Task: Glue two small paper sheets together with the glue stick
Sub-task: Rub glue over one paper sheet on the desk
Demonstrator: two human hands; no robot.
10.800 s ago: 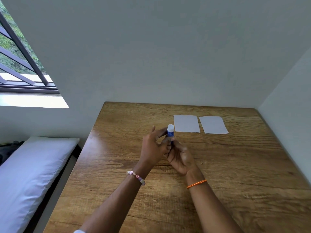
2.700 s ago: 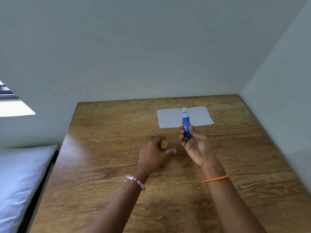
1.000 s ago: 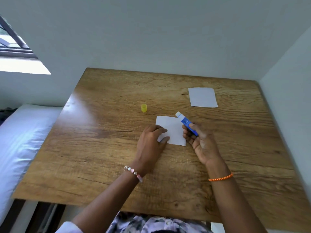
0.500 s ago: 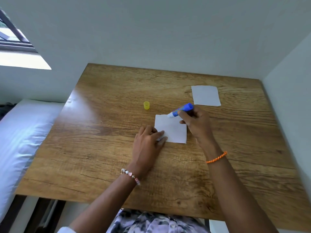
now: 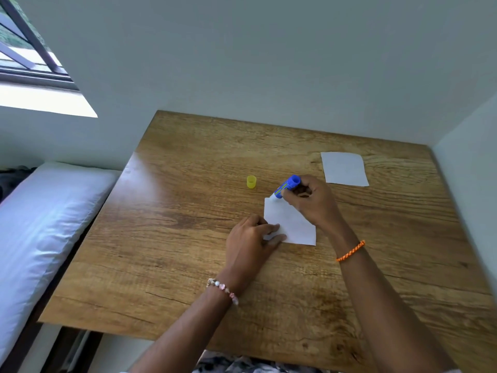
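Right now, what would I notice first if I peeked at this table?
The blue glue stick, gripped by the right hand, its tip on a white sheet the left hand presses flat. A yellow cap stands beyond it, and a second sheet lies far right.

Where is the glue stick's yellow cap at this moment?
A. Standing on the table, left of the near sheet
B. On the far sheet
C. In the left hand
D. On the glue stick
A: the cap stands alone on the table, up and to the left of the near sheet, while the right hand holds the uncapped glue stick to that sheet.
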